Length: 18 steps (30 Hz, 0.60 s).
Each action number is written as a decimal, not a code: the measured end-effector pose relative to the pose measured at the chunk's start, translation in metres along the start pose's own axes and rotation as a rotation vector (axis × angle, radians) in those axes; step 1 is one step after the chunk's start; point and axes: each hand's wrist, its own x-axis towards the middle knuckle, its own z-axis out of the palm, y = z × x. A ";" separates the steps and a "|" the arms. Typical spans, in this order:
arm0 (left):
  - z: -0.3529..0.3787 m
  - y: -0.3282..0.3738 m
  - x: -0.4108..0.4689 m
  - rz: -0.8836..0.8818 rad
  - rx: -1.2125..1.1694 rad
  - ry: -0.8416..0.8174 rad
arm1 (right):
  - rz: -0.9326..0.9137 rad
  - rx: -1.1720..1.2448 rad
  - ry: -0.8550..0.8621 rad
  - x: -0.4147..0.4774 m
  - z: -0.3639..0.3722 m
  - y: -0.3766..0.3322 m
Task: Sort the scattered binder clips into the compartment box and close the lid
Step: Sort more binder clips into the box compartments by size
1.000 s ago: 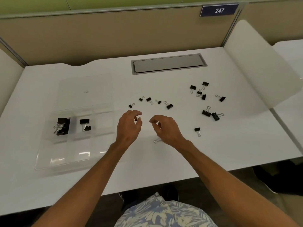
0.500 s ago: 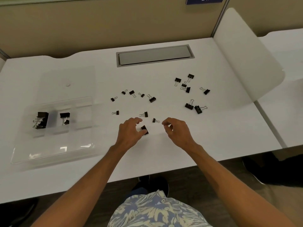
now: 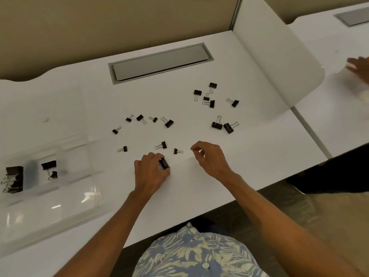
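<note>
My left hand (image 3: 150,172) is closed around a black binder clip (image 3: 164,163) just above the white desk. My right hand (image 3: 209,158) hovers to its right with curled fingers and nothing in them. Several black binder clips lie scattered ahead: a small one (image 3: 176,151) sits between my hands, another (image 3: 163,145) just beyond it, and a cluster (image 3: 209,96) lies at the far right. The clear compartment box (image 3: 50,196) stands at the left with its lid open. One compartment holds large clips (image 3: 14,178), the one beside it smaller clips (image 3: 49,166).
A grey cable hatch (image 3: 159,62) is set into the desk at the back. A white curved divider (image 3: 279,56) rises on the right. Beyond it, another person's hand (image 3: 359,66) rests on the neighbouring desk. The desk's front edge runs just under my forearms.
My left hand has closed on a binder clip that lay between my hands. My head has turned right, so the box has shifted to the left edge of view.
</note>
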 end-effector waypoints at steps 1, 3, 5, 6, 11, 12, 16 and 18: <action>-0.001 0.000 0.001 0.000 -0.041 0.017 | 0.009 0.011 0.012 0.001 -0.001 0.001; -0.005 0.003 0.004 0.003 -0.137 0.054 | 0.023 0.025 0.035 0.004 -0.003 0.002; -0.011 0.011 0.009 0.010 -0.269 0.073 | 0.034 0.023 0.056 0.008 -0.007 0.005; -0.014 0.016 0.012 0.017 -0.334 0.071 | 0.042 0.020 0.066 0.011 -0.009 0.007; -0.022 0.046 0.032 0.083 -0.487 0.049 | 0.115 -0.050 0.093 0.031 -0.028 0.020; -0.022 0.052 0.036 0.081 -0.508 0.039 | 0.132 -0.066 0.099 0.036 -0.031 0.025; -0.021 0.072 0.050 0.059 -0.539 0.032 | 0.154 -0.159 0.106 0.058 -0.047 0.043; -0.018 0.080 0.056 0.046 -0.526 0.038 | 0.137 -0.224 0.094 0.068 -0.054 0.049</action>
